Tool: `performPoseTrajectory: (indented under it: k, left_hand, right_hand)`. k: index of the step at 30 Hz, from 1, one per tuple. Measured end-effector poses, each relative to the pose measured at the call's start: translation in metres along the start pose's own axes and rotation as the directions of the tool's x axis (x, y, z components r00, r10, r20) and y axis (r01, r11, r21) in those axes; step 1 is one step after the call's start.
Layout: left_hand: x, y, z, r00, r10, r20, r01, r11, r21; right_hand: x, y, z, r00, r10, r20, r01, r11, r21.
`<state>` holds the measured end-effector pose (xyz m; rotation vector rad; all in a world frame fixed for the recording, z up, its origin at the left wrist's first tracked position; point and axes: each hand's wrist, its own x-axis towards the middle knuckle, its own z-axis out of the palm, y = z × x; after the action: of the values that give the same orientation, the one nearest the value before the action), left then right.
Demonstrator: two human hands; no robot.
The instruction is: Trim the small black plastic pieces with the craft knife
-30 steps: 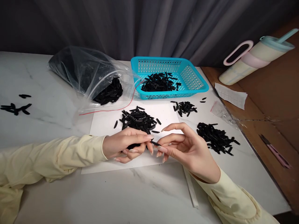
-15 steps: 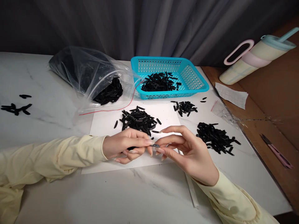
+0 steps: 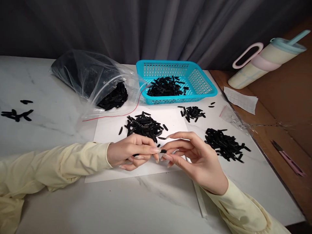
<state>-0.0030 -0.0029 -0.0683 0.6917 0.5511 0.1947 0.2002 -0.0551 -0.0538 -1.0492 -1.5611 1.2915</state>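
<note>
- Two bare hands in pale yellow sleeves meet over a sheet of white paper on a marble-patterned worktop.
- Between their fingertips, just on the near side of the central pile, is a small black piece, slim and short.
- The left hand has its grip closed on the left end of that piece, thumb on top; something else dark shows beneath its fingers, and whether it is held cannot be told.
- The right hand pinches the right end between thumb and a finger, its index finger raised and curved.
- Judging by its look, the piece is very light, stiff and smooth, perhaps slippery, and so thin that it may snap if bent. Fingertips suit it best, one at each end, pressing gently and leaving the middle in view.
- Similar pieces lie in a smaller pile farther right and a larger pile beside the right hand.
- Beyond, more fill part of a blue basket; left of it, a clear plastic bag lies with dark pieces at its mouth.
</note>
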Motion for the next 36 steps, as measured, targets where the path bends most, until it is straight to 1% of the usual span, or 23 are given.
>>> performPoseTrajectory:
  k: [10,19,22,26,30,33,36]
  left_hand:
    - [0.0,0.001,0.0,1.0,0.005,0.002,-0.005,0.999,0.04]
    - [0.0,0.002,0.001,0.999,-0.019,-0.044,0.021,0.998,0.055]
    - [0.001,0.002,0.002,0.998,-0.021,-0.059,0.024,0.998,0.057]
    - [0.0,0.001,0.003,0.996,0.002,-0.085,0.003,0.998,0.067]
    - [-0.002,-0.001,0.004,0.996,0.004,-0.089,0.009,0.989,0.146]
    - [-0.003,0.0,0.007,0.996,0.0,-0.091,0.021,0.974,0.226]
    - [-0.004,0.001,0.011,0.996,0.0,-0.089,0.026,0.956,0.293]
  right_hand:
    - [0.002,-0.001,0.001,1.0,-0.009,-0.01,0.009,1.0,0.018]
    - [0.002,-0.003,0.001,0.999,0.028,-0.02,-0.027,0.998,0.056]
    - [0.002,-0.002,0.001,0.999,0.04,-0.019,-0.038,0.993,0.113]
    - [0.003,-0.002,0.002,0.996,0.082,-0.026,-0.073,0.968,0.241]
    - [0.005,-0.005,0.005,0.988,0.153,-0.004,-0.143,0.931,0.335]
    - [0.007,-0.009,0.007,0.985,0.169,0.017,-0.167,0.947,0.275]
    - [0.008,-0.014,0.007,0.991,0.131,0.031,-0.134,0.979,0.153]
